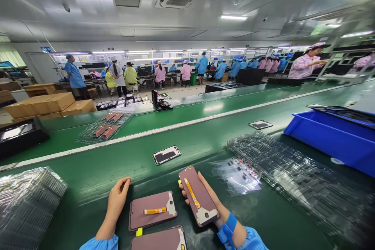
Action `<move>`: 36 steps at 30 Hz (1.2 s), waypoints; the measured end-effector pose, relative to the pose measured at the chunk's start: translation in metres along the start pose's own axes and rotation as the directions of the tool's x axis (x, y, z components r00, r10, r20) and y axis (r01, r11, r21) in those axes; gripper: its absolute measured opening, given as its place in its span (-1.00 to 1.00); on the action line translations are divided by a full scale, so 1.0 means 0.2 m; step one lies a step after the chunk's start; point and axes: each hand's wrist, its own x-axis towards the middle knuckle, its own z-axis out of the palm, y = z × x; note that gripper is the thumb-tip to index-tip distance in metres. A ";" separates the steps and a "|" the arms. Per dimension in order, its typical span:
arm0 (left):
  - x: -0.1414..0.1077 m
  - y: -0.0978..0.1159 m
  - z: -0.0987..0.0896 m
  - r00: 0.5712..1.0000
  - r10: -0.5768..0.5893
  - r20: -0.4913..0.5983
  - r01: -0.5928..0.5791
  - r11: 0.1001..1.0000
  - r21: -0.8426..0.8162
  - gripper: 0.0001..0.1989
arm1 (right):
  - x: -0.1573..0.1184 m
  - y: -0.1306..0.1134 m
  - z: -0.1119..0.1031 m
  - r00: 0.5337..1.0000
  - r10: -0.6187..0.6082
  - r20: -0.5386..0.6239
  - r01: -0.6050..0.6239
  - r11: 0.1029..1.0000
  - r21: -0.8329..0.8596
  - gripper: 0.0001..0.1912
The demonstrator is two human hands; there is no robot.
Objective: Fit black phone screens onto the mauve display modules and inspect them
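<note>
My right hand [215,209] holds a mauve phone screen panel [198,195] with an orange flex cable, tilted up off the green table. My left hand [116,199] rests on the table edge with fingers loosely curled, holding nothing, just left of a second mauve panel [152,211] lying flat. A third panel [159,240] lies at the bottom edge. On the green conveyor belt [205,140] ahead lies a phone frame [166,154], and another frame [260,124] sits farther right.
Stacks of clear plastic trays [27,199] lie at left and more clear trays [293,172] at right. A blue bin [328,136] stands at right. Cardboard boxes [43,103] sit at far left. Several workers in coats stand and sit beyond the belt.
</note>
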 end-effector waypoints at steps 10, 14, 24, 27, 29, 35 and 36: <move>0.16 0.05 0.06 0.991 0.054 0.119 -0.058 0.998 0.031 -0.46 | -0.07 0.01 0.05 0.997 -0.033 -0.066 0.031 0.999 -0.031 -0.40; 0.32 0.12 0.20 0.967 0.130 0.219 -0.156 0.982 0.104 -0.51 | -0.06 0.02 0.05 0.998 0.002 -0.070 -0.002 1.000 0.005 -0.45; 0.45 0.11 0.31 0.920 0.206 0.333 -0.276 0.945 0.178 -0.33 | -0.03 0.03 0.01 0.998 0.009 -0.069 -0.009 1.000 0.008 -0.44; 0.42 0.12 0.23 0.946 0.216 0.242 -0.255 0.956 0.144 -0.36 | -0.03 0.03 0.02 0.998 0.002 -0.070 -0.002 1.000 -0.002 -0.45; 0.39 0.15 0.15 0.971 0.196 0.134 -0.211 0.971 0.109 -0.34 | -0.04 0.03 0.03 0.998 -0.014 -0.063 0.014 1.000 -0.011 -0.46; 0.22 0.26 -0.09 0.988 0.046 -0.146 -0.075 0.977 -0.201 -0.22 | -0.09 0.02 0.05 0.997 -0.045 -0.056 0.042 0.998 -0.047 -0.49; 0.16 0.28 -0.13 0.988 0.021 -0.156 -0.063 0.961 -0.270 -0.22 | -0.10 0.02 0.05 0.997 -0.062 -0.053 0.059 0.997 -0.053 -0.51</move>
